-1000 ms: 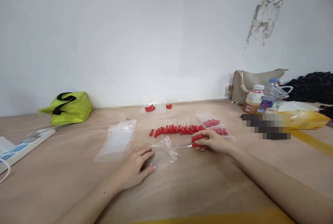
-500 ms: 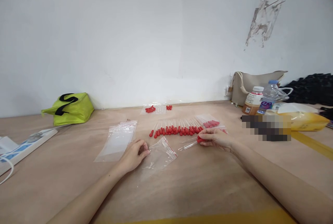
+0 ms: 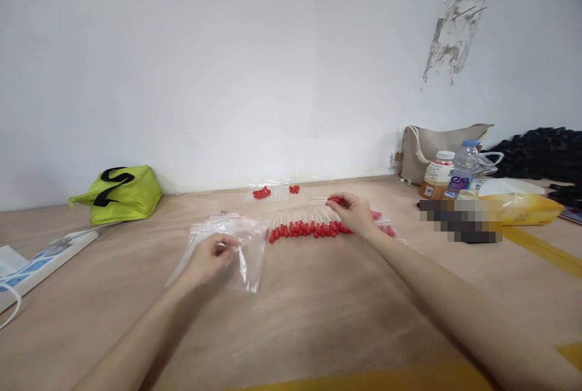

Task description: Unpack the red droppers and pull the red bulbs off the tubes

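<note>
My left hand (image 3: pixel 210 257) is closed on a clear zip bag (image 3: pixel 251 260), pinched at its edge and lifted over a stack of flat zip bags (image 3: pixel 195 238). My right hand (image 3: pixel 355 214) pinches thin droppers by their red bulbs (image 3: pixel 335 201), their clear stems pointing left; how many I cannot tell. It hovers at the right end of a row of red-bulbed droppers (image 3: pixel 305 228), whose stems point toward the wall. Bags with red bulbs (image 3: pixel 387 230) lie partly hidden behind my right wrist.
Near the wall are a clear bag (image 3: pixel 278 192) and red-bulbed droppers (image 3: pixel 261 193). A lime-green bag (image 3: pixel 127 194) and a power strip (image 3: pixel 43 267) are at left. Bottles (image 3: pixel 439 176), a grey bag (image 3: pixel 411 163) and a yellow packet (image 3: pixel 531 209) stand at right.
My right hand has moved up toward the wall with the droppers. My left hand has shifted left, carrying the clear zip bag from the bare table to over the stack.
</note>
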Demonstrator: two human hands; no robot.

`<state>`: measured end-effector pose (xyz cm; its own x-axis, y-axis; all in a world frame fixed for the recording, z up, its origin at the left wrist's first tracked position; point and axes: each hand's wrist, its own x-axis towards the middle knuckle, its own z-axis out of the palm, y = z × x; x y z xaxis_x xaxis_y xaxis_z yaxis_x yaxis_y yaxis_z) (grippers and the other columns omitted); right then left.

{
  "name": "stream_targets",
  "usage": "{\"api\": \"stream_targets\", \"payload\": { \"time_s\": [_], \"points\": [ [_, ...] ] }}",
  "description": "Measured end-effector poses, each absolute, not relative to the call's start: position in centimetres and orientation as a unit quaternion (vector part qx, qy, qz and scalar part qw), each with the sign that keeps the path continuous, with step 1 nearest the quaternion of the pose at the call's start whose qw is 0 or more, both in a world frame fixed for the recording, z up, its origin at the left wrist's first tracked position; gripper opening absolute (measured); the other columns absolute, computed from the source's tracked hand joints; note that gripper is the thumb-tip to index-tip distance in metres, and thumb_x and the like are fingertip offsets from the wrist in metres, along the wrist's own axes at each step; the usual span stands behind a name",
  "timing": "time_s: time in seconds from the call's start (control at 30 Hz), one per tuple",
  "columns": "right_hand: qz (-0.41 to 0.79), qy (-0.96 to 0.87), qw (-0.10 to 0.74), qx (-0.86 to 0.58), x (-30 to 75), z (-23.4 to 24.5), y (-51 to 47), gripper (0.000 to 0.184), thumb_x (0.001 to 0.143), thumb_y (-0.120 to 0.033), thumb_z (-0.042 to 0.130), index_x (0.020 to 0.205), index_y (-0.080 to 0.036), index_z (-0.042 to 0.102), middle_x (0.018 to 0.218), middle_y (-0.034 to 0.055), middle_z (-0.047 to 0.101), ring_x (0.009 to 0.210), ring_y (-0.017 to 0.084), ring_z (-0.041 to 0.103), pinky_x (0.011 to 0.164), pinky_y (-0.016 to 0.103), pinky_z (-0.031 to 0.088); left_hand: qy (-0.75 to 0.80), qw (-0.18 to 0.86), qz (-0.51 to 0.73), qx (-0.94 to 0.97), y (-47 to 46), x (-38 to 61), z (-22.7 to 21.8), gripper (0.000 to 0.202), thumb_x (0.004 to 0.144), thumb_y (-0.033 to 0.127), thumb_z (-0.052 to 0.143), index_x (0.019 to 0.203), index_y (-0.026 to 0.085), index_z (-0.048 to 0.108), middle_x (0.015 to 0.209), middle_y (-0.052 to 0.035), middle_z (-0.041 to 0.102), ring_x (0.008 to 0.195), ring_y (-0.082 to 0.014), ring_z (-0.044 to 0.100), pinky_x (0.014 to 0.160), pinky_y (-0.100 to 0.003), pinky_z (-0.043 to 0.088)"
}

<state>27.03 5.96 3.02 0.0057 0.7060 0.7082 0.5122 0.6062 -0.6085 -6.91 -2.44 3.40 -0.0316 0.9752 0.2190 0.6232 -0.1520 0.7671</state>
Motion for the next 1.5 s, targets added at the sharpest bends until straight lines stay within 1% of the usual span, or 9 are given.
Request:
{"api": "stream_targets", "payload": {
  "time_s": [0.1,0.3,0.4,0.5,0.73,0.93,1.13,1.4,1.5],
  "points": [
    [0.029,-0.740,0.528,-0.416,24.6,1.8,6.9,0.015,0.078,-0.024,0.053,0.088,-0.017,0.062,0.088,0.0069,0.065,0.080,0.016,0.059,0.076,0.030,0.048,0.670,0.203,0.387,0.600,-1.8,-10.9,4.3,0.041,0.062,0.032,0.059,0.099,0.014,0.056,0.096,-0.0059,0.061,0.076,-0.0189,0.058,0.066,-0.026,0.043],
    [0.006,-0.793,0.455,-0.406,22.3,0.3,6.6,0.013,0.078,-0.016,0.053,0.084,-0.017,0.064,0.087,0.0079,0.062,0.080,0.018,0.058,0.075,0.030,0.046,0.718,0.180,0.305,0.599,-1.2,-15.7,3.1,0.050,0.063,0.027,0.055,0.111,0.013,0.054,0.072,-0.0029,0.060,0.068,-0.0215,0.057,0.056,-0.026,0.043],
    [0.003,-0.808,0.432,-0.402,22.2,-0.2,6.2,0.011,0.078,-0.021,0.055,0.083,-0.017,0.064,0.087,0.0076,0.061,0.080,0.017,0.057,0.075,0.029,0.045,0.720,0.041,0.284,0.631,-0.6,-16.4,2.3,0.039,0.065,0.027,0.053,0.101,0.013,0.060,0.088,-0.0084,0.060,0.085,-0.0253,0.056,0.070,-0.032,0.045],
    [0.002,-0.813,0.426,-0.397,22.3,-0.3,6.1,0.013,0.079,-0.025,0.055,0.084,-0.019,0.065,0.088,0.0071,0.060,0.080,0.017,0.057,0.075,0.027,0.045,0.710,-0.069,0.280,0.643,-0.2,-16.4,2.1,0.033,0.068,0.028,0.052,0.096,0.014,0.063,0.102,-0.0125,0.056,0.102,-0.0294,0.049,0.090,-0.042,0.036],
    [-0.007,-0.762,0.489,-0.425,23.9,1.2,6.8,0.019,0.082,-0.029,0.050,0.091,-0.022,0.065,0.089,0.0075,0.059,0.082,0.018,0.057,0.076,0.030,0.045,0.638,-0.242,0.316,0.659,-1.0,-12.7,1.8,0.024,0.075,0.032,0.048,0.092,0.021,0.061,0.110,-0.0097,0.050,0.110,-0.0282,0.042,0.096,-0.046,0.028],
    [-0.021,-0.784,0.462,-0.414,26.9,0.4,5.9,0.022,0.082,-0.031,0.050,0.090,-0.019,0.067,0.088,0.0088,0.058,0.082,0.019,0.056,0.076,0.030,0.045,0.546,-0.136,0.308,0.767,-2.4,-6.2,1.0,0.022,0.079,0.034,0.048,0.095,0.024,0.060,0.116,-0.0075,0.045,0.111,-0.0252,0.041,0.096,-0.040,0.033],
    [-0.028,-0.810,0.409,-0.419,28.1,-1.1,5.5,0.024,0.082,-0.033,0.050,0.093,-0.020,0.066,0.093,0.0093,0.057,0.087,0.020,0.054,0.080,0.033,0.044,0.535,0.029,0.290,0.793,-1.7,-1.4,0.1,0.043,0.081,0.036,0.047,0.121,0.024,0.041,0.127,-0.0075,0.036,0.119,-0.0228,0.036,0.098,-0.038,0.032],
    [-0.010,-0.792,0.388,-0.471,27.6,0.0,5.1,0.037,0.082,-0.043,0.047,0.108,-0.020,0.058,0.097,0.0095,0.062,0.092,0.022,0.055,0.082,0.035,0.041,0.550,0.079,0.323,0.766,-1.1,-0.8,-0.2,0.047,0.080,0.034,0.048,0.123,0.022,0.035,0.123,-0.0076,0.041,0.116,-0.0204,0.039,0.098,-0.036,0.031],
    [0.043,-0.680,0.417,-0.602,30.7,1.5,6.4,0.031,0.081,-0.041,0.044,0.095,-0.020,0.063,0.094,0.0071,0.064,0.089,0.019,0.058,0.081,0.031,0.041,0.550,0.076,0.318,0.769,-1.4,-0.8,0.1,0.047,0.079,0.034,0.049,0.122,0.022,0.037,0.124,-0.0078,0.040,0.118,-0.0213,0.038,0.100,-0.037,0.030]
  ]
}}
